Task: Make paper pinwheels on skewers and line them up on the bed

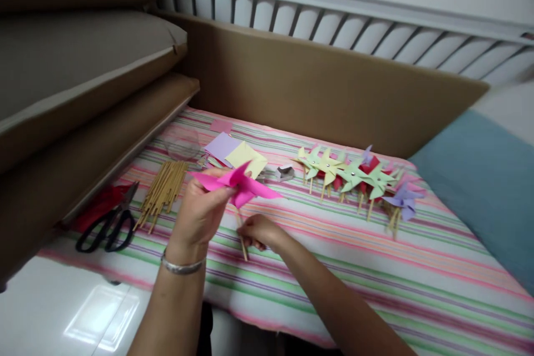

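Observation:
A bright pink paper pinwheel (244, 186) is held over the striped cloth, its blades folded toward the middle. My left hand (204, 200), with a bracelet at the wrist, pinches its centre between thumb and fingers. Below the blades a thin wooden stick (244, 250) slants down, and my right hand (261, 231) has closed its fingers round it. Just beyond the pinwheel lie lilac paper squares (222, 147) and a pale yellow folded paper square (249, 158). A small grey-white container (285, 172) sits to their right.
Finished pinwheels (354, 172) in several colours lie in a row on the right. At left are a bundle of wooden sticks (164, 192) and black-handled scissors (110, 228). Large brown cushioned panels (104, 67) rise at left; a brown board (312, 78) stands behind the striped cloth (375, 267).

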A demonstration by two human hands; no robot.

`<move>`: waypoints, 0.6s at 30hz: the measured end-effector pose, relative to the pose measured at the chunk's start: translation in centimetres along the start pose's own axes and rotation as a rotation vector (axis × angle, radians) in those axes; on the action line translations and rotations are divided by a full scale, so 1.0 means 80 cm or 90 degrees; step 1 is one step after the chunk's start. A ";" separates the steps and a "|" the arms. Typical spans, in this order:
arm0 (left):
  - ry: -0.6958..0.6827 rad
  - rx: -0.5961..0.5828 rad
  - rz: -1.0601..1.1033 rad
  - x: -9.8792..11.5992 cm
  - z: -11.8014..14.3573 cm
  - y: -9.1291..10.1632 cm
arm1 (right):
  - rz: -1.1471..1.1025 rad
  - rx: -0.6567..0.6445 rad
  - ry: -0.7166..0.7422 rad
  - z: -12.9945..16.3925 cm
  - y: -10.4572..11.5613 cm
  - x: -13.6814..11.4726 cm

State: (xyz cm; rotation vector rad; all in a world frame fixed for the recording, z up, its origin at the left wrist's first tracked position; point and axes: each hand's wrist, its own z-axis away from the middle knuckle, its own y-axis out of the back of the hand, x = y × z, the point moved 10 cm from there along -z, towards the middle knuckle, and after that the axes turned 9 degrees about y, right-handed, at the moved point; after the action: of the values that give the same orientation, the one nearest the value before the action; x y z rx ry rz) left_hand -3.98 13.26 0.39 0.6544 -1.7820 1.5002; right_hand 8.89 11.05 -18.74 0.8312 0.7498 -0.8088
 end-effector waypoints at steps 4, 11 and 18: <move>-0.018 -0.012 0.009 -0.004 -0.006 0.001 | 0.090 0.064 -0.043 0.051 0.060 0.036; -0.007 0.012 -0.015 -0.015 -0.012 0.009 | 0.277 0.256 0.030 0.038 0.078 -0.013; 0.082 -0.003 -0.047 -0.059 -0.028 0.011 | 0.283 0.276 0.036 0.030 0.091 -0.006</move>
State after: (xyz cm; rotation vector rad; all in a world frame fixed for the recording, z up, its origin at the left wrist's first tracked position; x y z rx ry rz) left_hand -1.29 15.31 -3.64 0.6013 -1.6468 1.4546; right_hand 15.41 12.26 -14.82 1.3581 0.4135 -0.5499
